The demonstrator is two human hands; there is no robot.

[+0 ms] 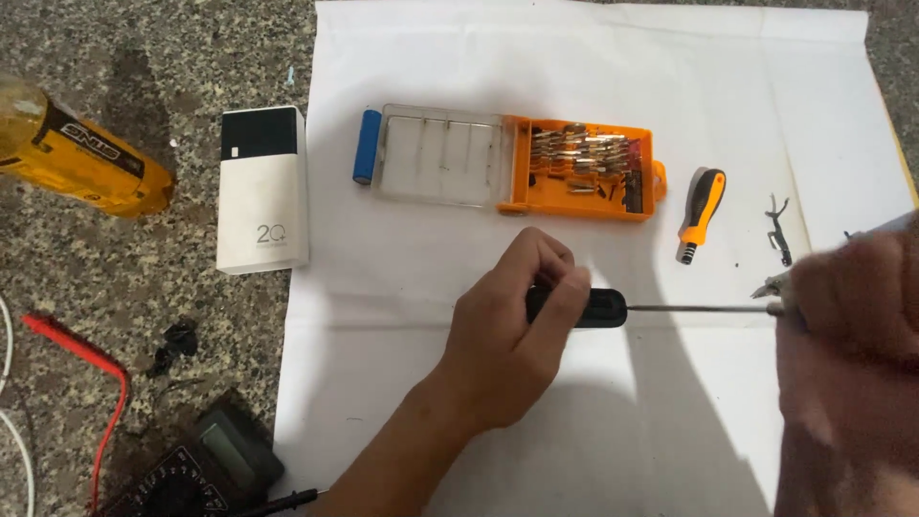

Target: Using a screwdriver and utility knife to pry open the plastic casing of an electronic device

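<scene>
**Head view: two hands at a slim screwdriver on a white sheet over speckled stone**

Head camera. A large creased white paper sheet (pixel 593 86) covered most of a grey speckled stone surface (pixel 124 278); no walls or room beyond it were in frame. The left hand (pixel 512 330) was closed around the black handle of a slim black-handled screwdriver with a thin steel shaft (pixel 613 308), which lay level just above the sheet near its middle. The right hand (pixel 847 316), blurred at the frame's right edge, met the shaft's tip and held thin metal tweezers (pixel 773 284); whether its fingers were fully closed could not be told. Farther up the sheet lay an open orange plastic bit case with a clear lid (pixel 565 168), a blue cylindrical battery cell (pixel 366 146) touching the lid's left edge, and a short orange-and-black screwdriver handle (pixel 701 213). Off the sheet lay a white rectangular power bank (pixel 261 190), a yellow bottle (pixel 72 153) and a dark multimeter with a red lead (pixel 206 464).
</scene>
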